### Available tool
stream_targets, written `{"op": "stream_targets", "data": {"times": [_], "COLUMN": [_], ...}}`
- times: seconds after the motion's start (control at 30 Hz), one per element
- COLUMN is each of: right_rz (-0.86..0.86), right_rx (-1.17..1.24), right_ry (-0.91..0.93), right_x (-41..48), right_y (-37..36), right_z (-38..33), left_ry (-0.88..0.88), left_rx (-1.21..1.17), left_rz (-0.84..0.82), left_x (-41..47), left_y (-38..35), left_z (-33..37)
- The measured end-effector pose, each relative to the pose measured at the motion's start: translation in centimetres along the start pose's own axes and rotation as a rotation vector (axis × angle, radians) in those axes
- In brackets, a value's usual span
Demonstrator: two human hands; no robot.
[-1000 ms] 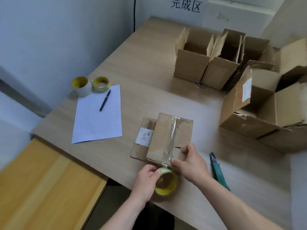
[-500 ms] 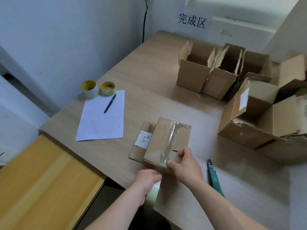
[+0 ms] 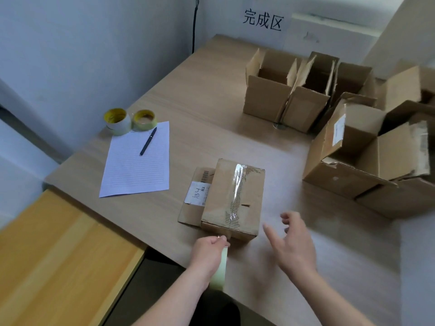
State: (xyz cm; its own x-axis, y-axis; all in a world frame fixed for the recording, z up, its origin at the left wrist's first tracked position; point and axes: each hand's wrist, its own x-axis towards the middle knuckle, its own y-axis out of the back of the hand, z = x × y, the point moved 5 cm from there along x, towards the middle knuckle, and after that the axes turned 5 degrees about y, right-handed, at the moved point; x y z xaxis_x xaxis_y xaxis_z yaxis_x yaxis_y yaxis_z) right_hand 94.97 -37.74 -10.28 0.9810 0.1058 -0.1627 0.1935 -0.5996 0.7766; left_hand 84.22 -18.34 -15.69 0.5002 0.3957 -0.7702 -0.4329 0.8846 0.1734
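Head view showed the cardboard box (image 3: 233, 198) lying flat on the worktop (image 3: 211, 128) close to its near edge. It was straight ahead of the left hand (image 3: 208, 254), whose knuckles sat right at the foot of the box's near end face. The box's long axis ran away from the person, tilted a little to the right. A strip of clear tape (image 3: 236, 191) followed that axis along the top seam and turned down over the near end. The left grip was curled round a pale green tape roll (image 3: 220, 271), held edge-on and hanging partly below the worktop edge. The roll thus lay just toward the person from the box, seemingly joined to it by the tape; whether the tape was taut could not be told. The right hand (image 3: 294, 248) hovered beside the box's near right corner, near but apart from it, its grip spread with fingers loosely bent and holding nothing. The left hand was the nearer of the two. The coming move, parting the tape or smoothing its end down, would likely turn on the short gap between roll and end face. The box looked worn: brown, creased card, printed dashes beside the seam and a small slit in the top. A flat piece of card jutted out on its left, bearing a white label (image 3: 197, 196) with handwritten digits.
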Motion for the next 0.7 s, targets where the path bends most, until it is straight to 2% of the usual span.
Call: {"op": "stream_targets", "data": {"times": [0.07, 0.17, 0.23, 0.33, 0.37, 0.43, 0.57, 0.63, 0.7], "right_rz": [0.062, -0.130, -0.157, 0.091, 0.139, 0.131, -0.015, -0.098, -0.159], "right_rx": [-0.210, -0.396, -0.248, 0.262, 0.381, 0.414, 0.214, 0.106, 0.037], "right_ry": [-0.038, -0.099, -0.149, -0.237, -0.175, 0.087, 0.534, 0.611, 0.609], "right_x": [-1.0, -2.4, -2.7, -3.2, -3.6, -4.9, -6.5, -6.4, -6.0], "right_y": [1.4, 0.8, 0.3, 1.5, 2.0, 2.9, 3.2, 2.4, 1.6], "right_z": [3.8, 8.6, 9.1, 7.3, 6.1, 3.0, -1.1, -1.4, -1.1], "left_ry": [-0.001, 0.009, 0.012, 0.017, 0.020, 0.028, 0.054, 0.073, 0.079], "left_rx": [-0.008, -0.025, -0.032, -0.045, -0.048, -0.042, -0.068, -0.077, -0.070], "left_rz": [0.008, 0.008, 0.008, -0.010, -0.019, -0.027, -0.026, -0.037, -0.051], "left_x": [0.3, 0.3, 0.3, 0.1, 0.1, 0.0, -0.1, -0.2, -0.4], "left_y": [-0.1, -0.2, -0.1, -0.1, -0.1, 0.0, 0.0, 0.0, 0.0], "left_z": [0.1, -0.1, -0.1, -0.1, 0.0, 0.2, 0.1, 0.1, 0.1]}}
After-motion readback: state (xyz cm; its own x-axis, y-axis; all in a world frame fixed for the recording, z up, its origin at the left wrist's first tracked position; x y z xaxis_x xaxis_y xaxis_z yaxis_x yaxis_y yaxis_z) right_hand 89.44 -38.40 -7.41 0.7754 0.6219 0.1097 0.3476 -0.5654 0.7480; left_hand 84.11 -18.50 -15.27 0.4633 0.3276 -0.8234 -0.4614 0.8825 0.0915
